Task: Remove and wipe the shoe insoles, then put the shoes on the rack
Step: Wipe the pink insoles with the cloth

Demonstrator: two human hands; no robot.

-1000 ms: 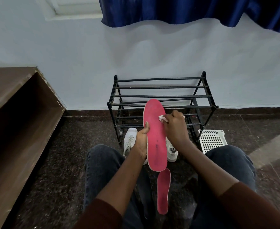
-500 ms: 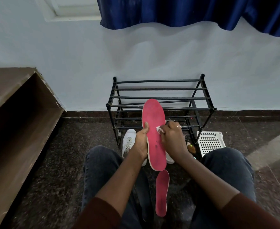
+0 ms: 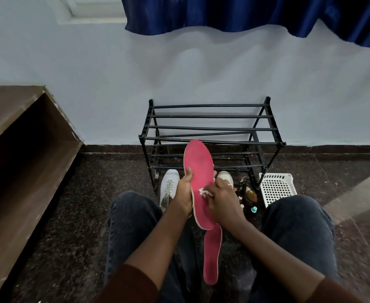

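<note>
My left hand (image 3: 185, 193) grips a pink insole (image 3: 198, 169) by its left edge and holds it upright above my lap. My right hand (image 3: 222, 200) pinches a small white wipe (image 3: 204, 192) and presses it against the insole's middle. A second pink insole (image 3: 211, 256) lies on the floor between my legs. Two white shoes stand in front of the black shoe rack (image 3: 210, 127): the left shoe (image 3: 168, 186) in plain sight, the right shoe (image 3: 225, 177) mostly hidden behind my right hand.
A white perforated basket (image 3: 277, 188) sits on the floor right of the rack, with small bottles (image 3: 250, 196) beside it. A brown wooden shelf (image 3: 22, 154) runs along the left. The wall lies behind the rack, and a blue curtain (image 3: 245, 14) hangs above.
My right hand has slid the wipe down the insole from near the toe to the middle. The held insole has stayed upright in my left hand.
</note>
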